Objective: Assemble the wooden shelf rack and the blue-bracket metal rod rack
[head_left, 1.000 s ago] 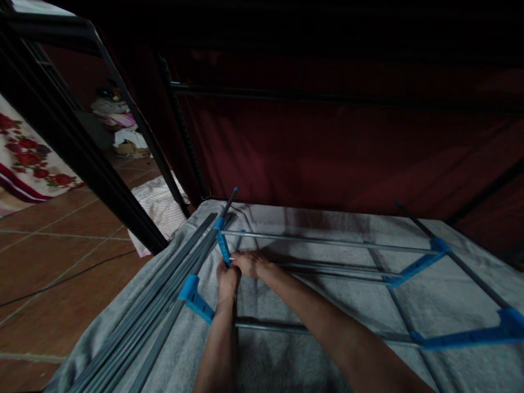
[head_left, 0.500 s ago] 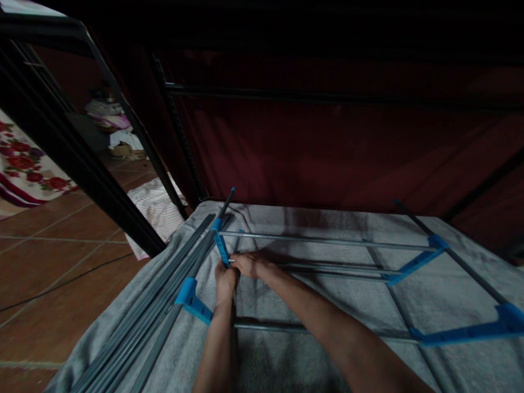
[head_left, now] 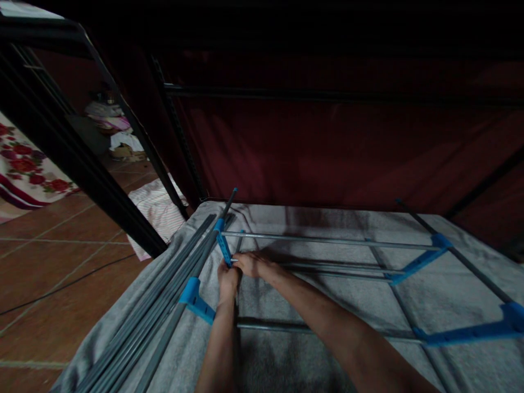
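A frame of grey metal tubes with blue plastic brackets lies across a grey blanket (head_left: pixel 327 363). My left hand (head_left: pixel 227 279) is closed around the lower end of the far left blue bracket (head_left: pixel 223 245). Right beside it, my right hand (head_left: pixel 250 264) pinches the end of a thin metal rod (head_left: pixel 327 267) against that bracket. Another thin rod (head_left: pixel 327 239) runs above my hands to a blue bracket (head_left: pixel 421 262) at the right. Nearer to me, a second left bracket (head_left: pixel 197 301) sits on the long side tube (head_left: pixel 164 341), partly behind my left forearm.
Several loose grey tubes (head_left: pixel 143 311) lie along the blanket's left side. A black metal post (head_left: pixel 85 158) slants at the left, over a tiled floor (head_left: pixel 53 273) with a cable. Dark red fabric (head_left: pixel 327 153) hangs behind.
The frame and both hands appear slightly further right in the view. My hands keep the same grip at the bracket.
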Demonstrator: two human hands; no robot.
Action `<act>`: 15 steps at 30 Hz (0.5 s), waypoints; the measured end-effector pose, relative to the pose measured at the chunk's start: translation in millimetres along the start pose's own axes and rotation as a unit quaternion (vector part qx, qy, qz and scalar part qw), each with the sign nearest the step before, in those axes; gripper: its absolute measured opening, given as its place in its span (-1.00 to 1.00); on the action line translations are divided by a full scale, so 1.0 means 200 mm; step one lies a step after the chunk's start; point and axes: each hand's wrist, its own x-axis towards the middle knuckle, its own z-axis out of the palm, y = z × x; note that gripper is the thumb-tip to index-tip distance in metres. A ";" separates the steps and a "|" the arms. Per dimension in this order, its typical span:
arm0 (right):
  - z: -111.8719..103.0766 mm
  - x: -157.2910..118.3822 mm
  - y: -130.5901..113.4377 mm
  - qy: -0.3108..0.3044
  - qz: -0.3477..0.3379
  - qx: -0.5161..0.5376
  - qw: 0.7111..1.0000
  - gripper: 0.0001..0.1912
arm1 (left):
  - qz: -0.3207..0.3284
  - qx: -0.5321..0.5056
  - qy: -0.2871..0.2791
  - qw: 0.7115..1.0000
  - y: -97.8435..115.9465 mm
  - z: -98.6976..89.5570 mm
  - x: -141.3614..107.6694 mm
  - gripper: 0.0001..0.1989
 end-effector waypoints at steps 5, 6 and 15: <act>0.02 0.01 0.02 0.008 0.008 0.008 1.000 -0.71 | 0.016 0.043 -0.024 0.999 -0.01 -0.01 0.01 -0.75; 0.02 0.00 0.02 0.009 0.009 0.008 1.000 -0.72 | 0.018 0.050 -0.026 0.998 -0.02 -0.01 0.01 -0.75; 0.01 -0.01 0.01 0.014 0.022 -0.011 1.000 -0.71 | 0.024 0.101 -0.024 0.994 -0.06 -0.01 0.02 -0.76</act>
